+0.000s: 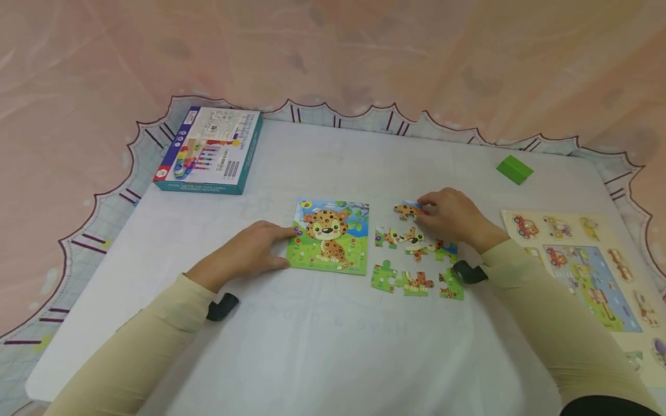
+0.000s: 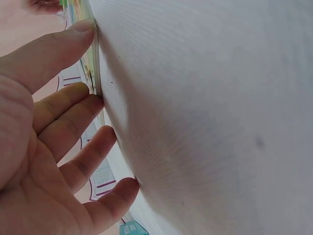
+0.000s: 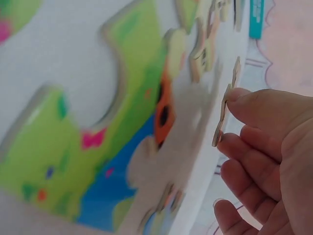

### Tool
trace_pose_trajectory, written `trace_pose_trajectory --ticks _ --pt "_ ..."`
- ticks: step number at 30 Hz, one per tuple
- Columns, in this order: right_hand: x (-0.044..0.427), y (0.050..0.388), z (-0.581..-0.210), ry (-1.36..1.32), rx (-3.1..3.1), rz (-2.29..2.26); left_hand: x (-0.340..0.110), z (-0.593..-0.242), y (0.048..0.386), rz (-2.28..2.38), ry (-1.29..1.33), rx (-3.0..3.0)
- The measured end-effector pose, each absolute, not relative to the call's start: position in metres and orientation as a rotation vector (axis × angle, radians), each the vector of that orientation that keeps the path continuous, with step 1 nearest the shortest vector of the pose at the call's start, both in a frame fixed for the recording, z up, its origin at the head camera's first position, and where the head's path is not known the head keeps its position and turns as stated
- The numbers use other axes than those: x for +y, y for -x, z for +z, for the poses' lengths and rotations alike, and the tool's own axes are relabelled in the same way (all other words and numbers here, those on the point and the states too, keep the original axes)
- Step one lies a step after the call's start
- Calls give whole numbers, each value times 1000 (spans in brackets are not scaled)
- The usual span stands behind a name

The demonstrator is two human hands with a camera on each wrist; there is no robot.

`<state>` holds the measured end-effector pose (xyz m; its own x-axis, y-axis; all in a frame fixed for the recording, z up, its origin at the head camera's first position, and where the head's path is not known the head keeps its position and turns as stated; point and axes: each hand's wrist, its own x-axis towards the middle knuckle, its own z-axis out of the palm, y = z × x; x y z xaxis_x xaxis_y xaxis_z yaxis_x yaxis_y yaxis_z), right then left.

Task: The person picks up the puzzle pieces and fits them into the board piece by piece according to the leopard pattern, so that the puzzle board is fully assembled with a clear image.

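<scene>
A square leopard picture board (image 1: 330,237) lies flat on the white table. My left hand (image 1: 250,251) rests at its left side, thumb and fingertips touching the edge; in the left wrist view the fingers (image 2: 80,169) are spread and loosely bent. To the right of the board, my right hand (image 1: 450,216) pinches a spotted jigsaw piece (image 1: 406,211) between thumb and fingers. The right wrist view shows that piece (image 3: 222,117) edge-on. Nearer me lie several loose pieces in rough rows, among them a green corner piece (image 1: 384,277) and a spotted piece (image 1: 416,283).
A boxed toy set (image 1: 213,147) lies at the back left. The green block (image 1: 515,170) sits at the back right. A cream picture board (image 1: 577,231) with vehicle and animal shapes lies under and beyond my right forearm. A patterned cloth borders the table.
</scene>
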<state>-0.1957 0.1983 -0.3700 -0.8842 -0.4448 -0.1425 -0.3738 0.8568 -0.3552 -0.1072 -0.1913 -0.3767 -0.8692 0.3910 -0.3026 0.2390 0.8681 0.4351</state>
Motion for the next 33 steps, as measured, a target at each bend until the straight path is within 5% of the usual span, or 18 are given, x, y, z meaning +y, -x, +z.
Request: trace_pose_trajectory --ticks 33 --pt "126 188 -351 872 2783 -402 -189 -373 106 552 -482 2661"
